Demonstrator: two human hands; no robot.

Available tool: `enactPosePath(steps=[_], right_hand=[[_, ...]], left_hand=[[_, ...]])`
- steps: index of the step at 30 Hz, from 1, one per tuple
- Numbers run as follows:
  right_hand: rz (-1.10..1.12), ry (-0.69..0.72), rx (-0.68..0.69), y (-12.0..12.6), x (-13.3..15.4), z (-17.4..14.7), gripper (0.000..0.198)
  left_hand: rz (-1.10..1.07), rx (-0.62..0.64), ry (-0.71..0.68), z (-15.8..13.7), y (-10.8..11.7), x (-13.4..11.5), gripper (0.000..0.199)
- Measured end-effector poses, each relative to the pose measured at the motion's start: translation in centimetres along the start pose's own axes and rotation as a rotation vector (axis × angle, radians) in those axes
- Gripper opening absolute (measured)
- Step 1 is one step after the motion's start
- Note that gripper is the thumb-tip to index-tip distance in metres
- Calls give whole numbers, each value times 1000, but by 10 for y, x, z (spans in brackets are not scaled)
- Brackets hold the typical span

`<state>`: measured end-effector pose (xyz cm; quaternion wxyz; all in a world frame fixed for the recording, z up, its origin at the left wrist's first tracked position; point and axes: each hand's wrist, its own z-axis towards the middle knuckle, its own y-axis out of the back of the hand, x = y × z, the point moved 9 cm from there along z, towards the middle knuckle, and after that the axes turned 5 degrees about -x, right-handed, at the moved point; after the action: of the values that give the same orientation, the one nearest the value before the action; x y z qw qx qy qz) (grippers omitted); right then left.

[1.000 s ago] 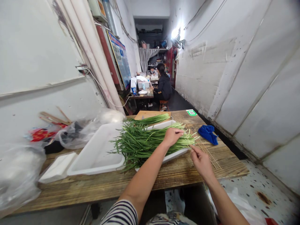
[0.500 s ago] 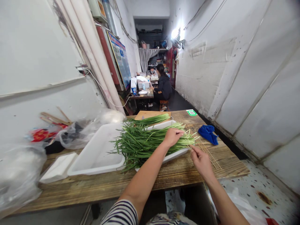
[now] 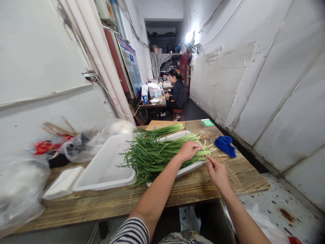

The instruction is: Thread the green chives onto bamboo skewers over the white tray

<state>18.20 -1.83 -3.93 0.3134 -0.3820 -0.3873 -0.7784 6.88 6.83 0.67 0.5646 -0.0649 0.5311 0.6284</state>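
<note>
I have the long greens [image 3: 154, 154] lying across a white tray [image 3: 193, 167] at centre frame, pale ends rightward, presumably within easy reach of both hands. The left hand [image 3: 189, 150] and right hand [image 3: 217, 172] close their fingertips there; what they pinch I can't tell. Thin sticks [image 3: 228, 169] lie just right
</note>
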Motion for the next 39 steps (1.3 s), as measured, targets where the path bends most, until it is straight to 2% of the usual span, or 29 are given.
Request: enactPosePath(steps=[3, 8, 14, 17, 20, 27, 39], right_hand=[[-25, 15, -19, -1, 2, 3, 43], [-35, 55, -59, 3, 8, -8, 42], [-46, 21, -35, 3, 1, -19, 45], [-15, 20, -27, 3, 0, -18, 43], [8, 16, -20, 3, 0, -15, 40], [29, 21, 21, 4, 2, -9, 39], [28, 21, 27, 5, 2, -6, 37]], left_hand=[[-27, 72, -61, -1, -2, -4, 21], [74, -105, 35, 1, 19, 9, 20], [208, 75, 72, 5, 1, 12, 11], [162, 0, 108, 6, 6, 12, 14], [23, -103, 190, 4, 13, 19, 18], [-160, -219, 260, 2, 15, 30, 19], [-209, -279, 276, 2, 14, 23, 16]])
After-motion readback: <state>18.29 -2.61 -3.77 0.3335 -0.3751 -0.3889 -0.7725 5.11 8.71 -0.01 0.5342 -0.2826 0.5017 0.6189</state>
